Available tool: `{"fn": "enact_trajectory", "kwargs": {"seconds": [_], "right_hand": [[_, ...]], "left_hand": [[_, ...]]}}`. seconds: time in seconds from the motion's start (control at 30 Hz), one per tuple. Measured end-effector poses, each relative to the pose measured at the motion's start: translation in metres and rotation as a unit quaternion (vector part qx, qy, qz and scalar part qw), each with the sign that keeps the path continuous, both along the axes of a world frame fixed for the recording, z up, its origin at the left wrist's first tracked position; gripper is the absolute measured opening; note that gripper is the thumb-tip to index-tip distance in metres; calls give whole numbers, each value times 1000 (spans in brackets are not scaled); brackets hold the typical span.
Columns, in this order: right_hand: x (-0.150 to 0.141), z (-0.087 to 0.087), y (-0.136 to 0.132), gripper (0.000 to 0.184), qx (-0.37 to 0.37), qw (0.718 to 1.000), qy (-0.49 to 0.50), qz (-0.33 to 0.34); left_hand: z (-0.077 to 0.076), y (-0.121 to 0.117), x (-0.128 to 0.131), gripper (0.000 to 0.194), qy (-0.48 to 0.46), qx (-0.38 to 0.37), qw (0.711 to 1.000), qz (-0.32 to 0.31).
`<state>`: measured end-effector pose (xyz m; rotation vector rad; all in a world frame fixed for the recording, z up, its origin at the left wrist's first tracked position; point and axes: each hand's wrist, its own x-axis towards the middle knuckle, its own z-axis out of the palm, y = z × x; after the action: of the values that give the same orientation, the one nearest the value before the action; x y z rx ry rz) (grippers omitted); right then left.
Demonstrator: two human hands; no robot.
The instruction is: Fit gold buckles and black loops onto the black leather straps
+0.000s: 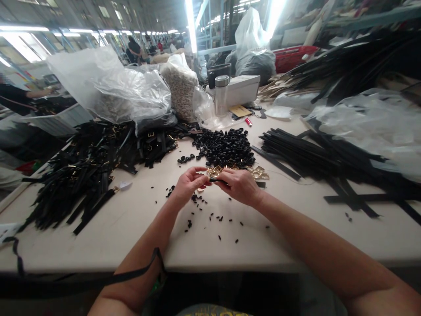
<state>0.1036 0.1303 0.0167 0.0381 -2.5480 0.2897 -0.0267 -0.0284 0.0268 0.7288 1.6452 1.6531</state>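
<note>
Near the middle of the table, my two hands meet at a narrow black strap. My right hand is closed around it, and a flat black end shows beyond that hand; whether it belongs to the same strap I cannot tell. The thumb and fingers of my left hand pinch at the strap's tip; any small part between them is hidden. Gold buckles lie just behind and beside my fingers. Beyond them rises a heap of small black loops.
Straps with gold buckles are piled at left, plain black straps at right. Small black bits dot the table before me. A glass bottle, a red lighter and plastic bags stand or lie behind.
</note>
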Motion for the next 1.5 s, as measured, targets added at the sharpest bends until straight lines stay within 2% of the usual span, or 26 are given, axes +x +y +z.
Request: {"fn": "enact_trajectory", "kwargs": {"seconds": [0.03,0.1,0.17,0.27,0.33,0.47,0.57,0.67,0.7,0.77,0.83,0.9,0.97,1.07,1.23,1.5], "right_hand": [[0,0,2,27,0,1000,-2,-3],[1,1,7,25,-7,1000,-2,-10],[1,1,11,24,-19,1000,-1,-16],[0,1,14,23,-34,999,-7,-19],[-1,0,15,22,-45,999,-17,-18],[-3,-6,17,20,-55,998,-34,-23],[-4,-8,18,18,-58,997,-38,-33],[-4,-7,19,17,-67,996,-38,-35],[-4,-6,18,17,-69,996,-38,-34],[-3,-4,18,17,-72,996,-35,-34],[-2,-2,17,16,-79,996,-28,-38],[-1,-1,16,15,-89,995,-17,-45],[-1,-1,16,16,-98,994,-6,-50],[-2,-3,14,16,-113,992,6,-54],[-3,-5,9,16,-115,992,15,-52],[-1,-3,6,22,-50,999,8,-13]], "left_hand": [[5,-7,-9,45,27,-7,1000,5],[14,-25,-29,42,95,-38,993,56],[19,-46,-47,37,186,-126,969,104],[20,-70,-61,32,346,-310,879,104],[17,-76,-61,30,390,-382,835,68],[10,-70,-56,25,397,-394,829,6],[8,-60,-55,19,415,-374,829,-1],[7,-49,-55,11,421,-310,852,23],[7,-43,-53,11,406,-278,870,37],[5,-29,-47,18,317,-202,925,59],[2,-12,-35,29,157,-118,979,58],[-2,5,-19,37,-11,-38,998,50],[-7,18,-4,38,-126,18,990,54],[-13,27,9,32,-206,55,975,57],[-19,27,11,23,-230,61,970,55],[-20,29,11,18,-262,38,961,84]]}}
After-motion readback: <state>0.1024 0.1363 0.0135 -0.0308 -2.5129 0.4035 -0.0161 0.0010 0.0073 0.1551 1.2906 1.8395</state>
